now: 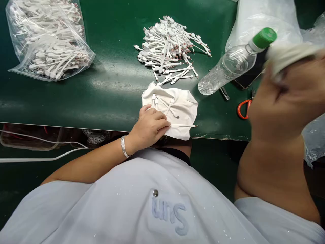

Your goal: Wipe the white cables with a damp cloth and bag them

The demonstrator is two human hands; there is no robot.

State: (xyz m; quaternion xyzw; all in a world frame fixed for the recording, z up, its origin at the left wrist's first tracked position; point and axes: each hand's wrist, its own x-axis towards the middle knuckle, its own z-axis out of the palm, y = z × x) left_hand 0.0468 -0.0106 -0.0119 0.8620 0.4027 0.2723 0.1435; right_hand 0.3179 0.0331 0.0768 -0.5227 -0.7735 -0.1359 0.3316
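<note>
My left hand point(151, 126) rests on a folded white cloth point(189, 101) at the bench's front edge. Its thumb and fingers close on one end of a short white cable point(182, 125), whose bare reddish tip points right. Beside those fingers, several more short cables point(169, 106) with white plugs lie on the cloth. Raised at the far right is my right hand point(276, 105), smeared by motion, with its fingers curled around a blurred white piece that looks like cloth point(289, 56). A heap of white cables point(169, 47) lies behind the cloth.
A clear bag of cables point(50, 40) lies at the back left of the green bench point(111, 91). Right of the heap, a water bottle with a green cap point(228, 66) leans at a slant. Orange-handled scissors point(243, 109) and white plastic bags point(266, 20) are on the right.
</note>
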